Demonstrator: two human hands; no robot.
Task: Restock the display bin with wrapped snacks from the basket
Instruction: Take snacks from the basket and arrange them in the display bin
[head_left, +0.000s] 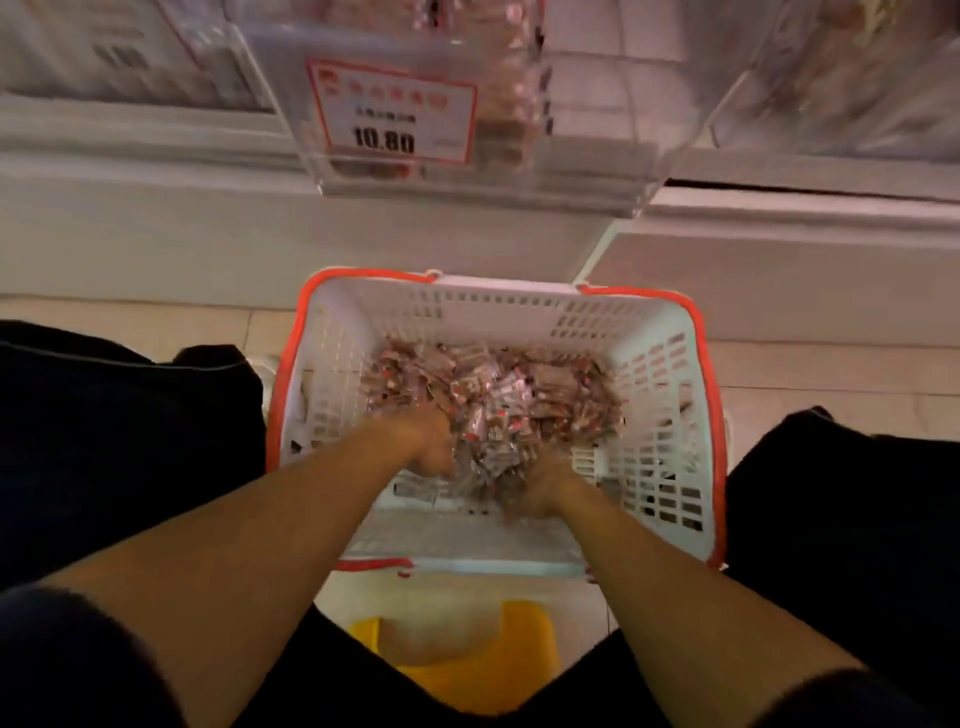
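Observation:
A white slatted basket (670, 395) with an orange rim stands on the floor between my knees. A heap of small wrapped snacks (519, 395) in brown, red and silver covers its bottom. Both my hands are down in the heap. My left hand (423, 441) curls around a bunch of snacks on the left side. My right hand (545, 486) grips snacks at the near side, its fingers buried and blurred. Above, a clear plastic display bin (582, 171) juts from the shelf, with a red-framed price tag (392, 111) reading 10.80 and some wrapped snacks stacked inside.
More clear bins flank the display bin on the left (130, 57) and right (831, 78). The white shelf base (260, 244) rises just behind the basket. A yellow stool (467, 660) sits beneath me. My dark-trousered knees close in on both sides of the basket.

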